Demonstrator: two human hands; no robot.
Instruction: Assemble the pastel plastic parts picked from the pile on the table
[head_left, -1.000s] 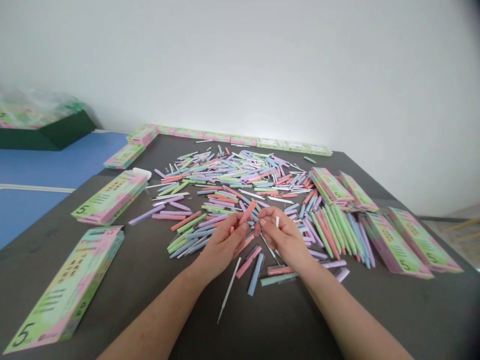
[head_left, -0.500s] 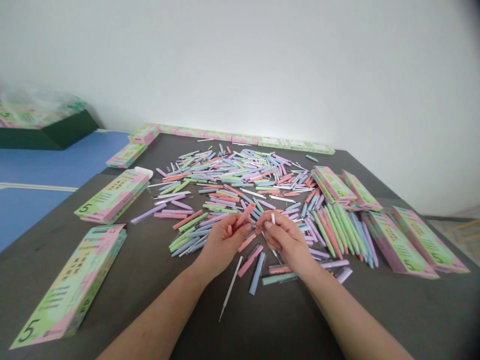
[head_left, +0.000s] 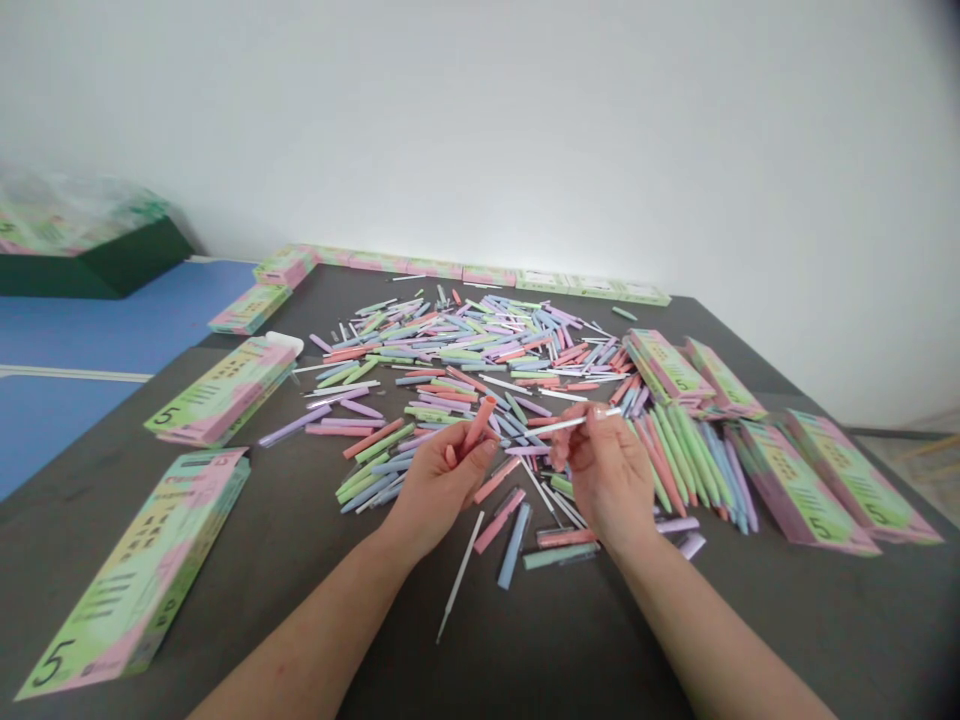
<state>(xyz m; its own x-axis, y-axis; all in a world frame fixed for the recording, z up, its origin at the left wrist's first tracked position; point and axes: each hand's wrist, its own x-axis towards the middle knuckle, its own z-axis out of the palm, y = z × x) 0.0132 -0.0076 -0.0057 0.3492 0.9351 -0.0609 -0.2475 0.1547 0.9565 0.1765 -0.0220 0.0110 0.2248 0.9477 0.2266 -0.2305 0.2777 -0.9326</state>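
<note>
My left hand is closed around a pink pen barrel that points up and away. My right hand pinches a thin white refill, held roughly level with its tip aimed left toward the barrel's open end. Both hands hover over the near edge of a wide pile of pastel pen parts on the dark table. A loose white refill, a pink barrel and a blue barrel lie just below my hands.
Pastel pen boxes marked with a 5 lie at the left and at the right. A row of assembled pens lies right of my hands. More boxes line the far edge. A green bin stands far left.
My right hand has moved right and turned the white refill from upright to level, pointing at the pink barrel. My left hand has tilted the barrel slightly more upright.
</note>
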